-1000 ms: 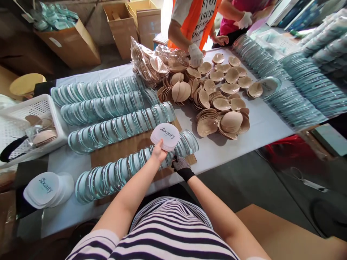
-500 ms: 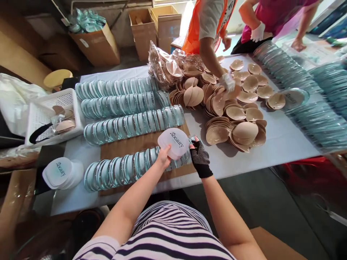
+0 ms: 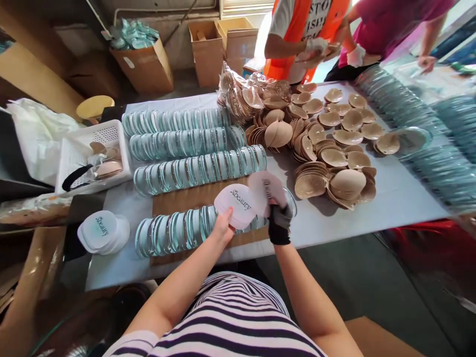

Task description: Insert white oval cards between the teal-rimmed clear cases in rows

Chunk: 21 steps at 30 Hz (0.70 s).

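My bare left hand (image 3: 223,227) pinches a stack of white rounded cards (image 3: 235,202) printed "beauty" in dark script. In a black dotted glove, my right hand (image 3: 280,227) grips a single printed card (image 3: 266,191), blurred by motion and overlapping the stack's right edge. Behind those gloved fingers shows the rim of a clear plastic case (image 3: 292,202); whether the hand grips it too is hard to see. Just beyond and below both hands runs a row of clear cases with pale inserts (image 3: 174,232), standing on edge on brown cardboard (image 3: 169,199).
More case rows (image 3: 201,166) lie behind. Beige moulded cups (image 3: 347,184) are heaped to the right, near a plastic bag of cups (image 3: 240,96). At left are a white basket (image 3: 126,151) and another card stack (image 3: 102,230). A co-worker in an orange vest (image 3: 329,20) stands across the table.
My right hand has lifted one card, now at the right of the stack. The orange-vested co-worker's gloved hand has drawn back from the cups. The whole view has shifted slightly.
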Available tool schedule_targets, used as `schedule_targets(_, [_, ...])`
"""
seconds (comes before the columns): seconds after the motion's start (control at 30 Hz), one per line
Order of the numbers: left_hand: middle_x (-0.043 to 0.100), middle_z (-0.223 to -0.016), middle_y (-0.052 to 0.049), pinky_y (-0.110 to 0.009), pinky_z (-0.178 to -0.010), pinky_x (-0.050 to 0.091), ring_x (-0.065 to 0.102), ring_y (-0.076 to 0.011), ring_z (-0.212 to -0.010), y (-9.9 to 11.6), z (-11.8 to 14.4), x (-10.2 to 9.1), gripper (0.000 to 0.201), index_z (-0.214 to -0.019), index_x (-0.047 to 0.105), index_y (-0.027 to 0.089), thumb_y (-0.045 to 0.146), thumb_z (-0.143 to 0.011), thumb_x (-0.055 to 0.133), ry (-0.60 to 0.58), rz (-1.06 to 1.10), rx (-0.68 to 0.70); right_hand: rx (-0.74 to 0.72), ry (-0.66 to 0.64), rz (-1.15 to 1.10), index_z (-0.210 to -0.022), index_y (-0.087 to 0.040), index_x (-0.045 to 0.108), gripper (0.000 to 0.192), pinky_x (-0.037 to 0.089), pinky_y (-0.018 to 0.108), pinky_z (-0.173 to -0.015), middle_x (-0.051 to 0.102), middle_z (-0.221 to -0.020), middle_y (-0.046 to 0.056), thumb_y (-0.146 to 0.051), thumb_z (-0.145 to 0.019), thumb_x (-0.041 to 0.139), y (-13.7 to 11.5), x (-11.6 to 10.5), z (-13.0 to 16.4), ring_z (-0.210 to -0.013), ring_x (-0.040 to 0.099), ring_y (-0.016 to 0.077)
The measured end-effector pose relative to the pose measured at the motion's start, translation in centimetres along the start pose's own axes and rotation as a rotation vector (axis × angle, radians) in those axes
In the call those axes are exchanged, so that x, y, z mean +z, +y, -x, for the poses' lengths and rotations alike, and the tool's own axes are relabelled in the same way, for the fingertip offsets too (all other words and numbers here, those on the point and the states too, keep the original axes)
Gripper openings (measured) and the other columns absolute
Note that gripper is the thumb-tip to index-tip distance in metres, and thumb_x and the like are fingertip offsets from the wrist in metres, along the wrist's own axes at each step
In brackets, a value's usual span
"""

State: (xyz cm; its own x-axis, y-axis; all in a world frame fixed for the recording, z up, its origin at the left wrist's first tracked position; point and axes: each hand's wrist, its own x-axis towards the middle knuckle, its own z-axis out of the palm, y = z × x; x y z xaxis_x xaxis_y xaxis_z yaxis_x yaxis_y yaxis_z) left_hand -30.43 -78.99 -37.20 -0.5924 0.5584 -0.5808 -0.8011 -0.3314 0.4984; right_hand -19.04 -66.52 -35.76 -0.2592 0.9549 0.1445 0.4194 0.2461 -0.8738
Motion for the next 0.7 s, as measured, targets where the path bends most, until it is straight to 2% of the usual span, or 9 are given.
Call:
schedule_targets(0.07, [0.069,-0.12,-0.009,-0.039,-0.096,0.053,0.065,-0.0233,-0.11,1.9,-0.4,-0.5,0.039,-0.125,0.059,0.02,0.018,-0.086,0.064,0.041,0.037,-0.086,0.063,0.186,-0.004,-0.115,-0.01,0.064,0.054,0.054,0.034,-0.076,0.071,-0.102,0.013,-0.051,-0.084,0.049,1.4,-2.3,0.8,-0.09,0.066,0.0235])
schedule_targets(0.1, [0.068,-0.121,-0.009,-0.039,-0.096,0.053,0.065,-0.0233,-0.111,2.8,-0.8,-0.5,0.04,-0.127,0.057,0.021,0.02,-0.087,0.062,0.048,0.047,-0.132,0.066,0.192,0.056,-0.11,-0.011,0.067,0.053,0.053,0.033,-0.075,0.072,-0.098,0.013,-0.054,-0.081,0.052,2.2,-3.6,2.0,-0.088,0.066,0.0243])
schedule_targets(0.2, [0.068,-0.123,-0.01,-0.04,-0.099,0.052,0.063,-0.0239,-0.114,4.4,-2.2,0.0,0.044,-0.134,0.052,0.021,0.022,-0.091,0.057,-0.025,0.06,-0.266,0.0,0.012,0.365,-0.096,-0.015,0.073,0.046,0.052,0.034,-0.074,0.073,-0.086,0.012,-0.052,-0.082,0.049,4.4,-6.6,7.5,-0.079,0.067,0.025])
schedule_targets(0.27, [0.067,-0.125,-0.011,-0.04,-0.101,0.05,0.061,-0.024,-0.117,4.3,-3.1,0.7,0.045,-0.137,0.049,0.019,0.023,-0.092,0.054,-0.109,0.061,-0.344,-0.039,-0.085,0.539,-0.095,-0.017,0.074,0.044,0.052,0.033,-0.073,0.073,-0.086,0.012,-0.047,-0.087,0.043,5.3,-7.2,11.1,-0.078,0.068,0.0245])
schedule_targets(0.33, [0.065,-0.128,-0.011,-0.041,-0.103,0.048,0.059,-0.0235,-0.121,3.6,-3.8,1.3,0.045,-0.138,0.048,0.019,0.022,-0.093,0.051,-0.156,0.058,-0.379,-0.073,-0.157,0.65,-0.099,-0.018,0.075,0.044,0.051,0.032,-0.075,0.074,-0.092,0.012,-0.04,-0.09,0.038,5.5,-6.8,13.2,-0.082,0.069,0.0235])
schedule_targets(0.43, [0.062,-0.132,-0.011,-0.043,-0.104,0.047,0.057,-0.0241,-0.123,2.4,-4.6,1.4,0.045,-0.137,0.049,0.02,0.021,-0.093,0.051,-0.171,0.045,-0.379,-0.098,-0.244,0.776,-0.106,-0.019,0.073,0.04,0.05,0.03,-0.079,0.074,-0.099,0.01,-0.032,-0.092,0.038,4.7,-5.1,12.9,-0.088,0.068,0.0221])
schedule_targets(0.57, [0.063,-0.13,-0.011,-0.043,-0.104,0.047,0.058,-0.0243,-0.122,2.0,-5.1,0.8,0.043,-0.134,0.053,0.02,0.02,-0.091,0.053,-0.18,0.029,-0.365,-0.097,-0.394,0.851,-0.111,-0.02,0.071,0.036,0.048,0.027,-0.079,0.073,-0.104,0.009,-0.03,-0.094,0.042,2.5,-2.6,9.7,-0.092,0.068,0.0211])
schedule_targets(0.63, [0.064,-0.129,-0.012,-0.043,-0.104,0.046,0.058,-0.0243,-0.122,2.1,-5.0,0.8,0.043,-0.133,0.053,0.018,0.02,-0.091,0.053,-0.178,0.023,-0.353,-0.141,-0.484,0.839,-0.111,-0.021,0.071,0.034,0.047,0.026,-0.079,0.073,-0.106,0.008,-0.032,-0.095,0.043,1.7,-2.5,8.6,-0.094,0.068,0.0206])
schedule_targets(0.7, [0.063,-0.13,-0.012,-0.044,-0.105,0.046,0.057,-0.0248,-0.123,2.2,-4.9,0.9,0.044,-0.135,0.052,0.018,0.02,-0.091,0.052,-0.169,0.022,-0.345,-0.158,-0.511,0.834,-0.113,-0.021,0.071,0.035,0.047,0.026,-0.079,0.073,-0.106,0.009,-0.032,-0.096,0.043,1.2,-3.3,8.1,-0.095,0.067,0.0209])
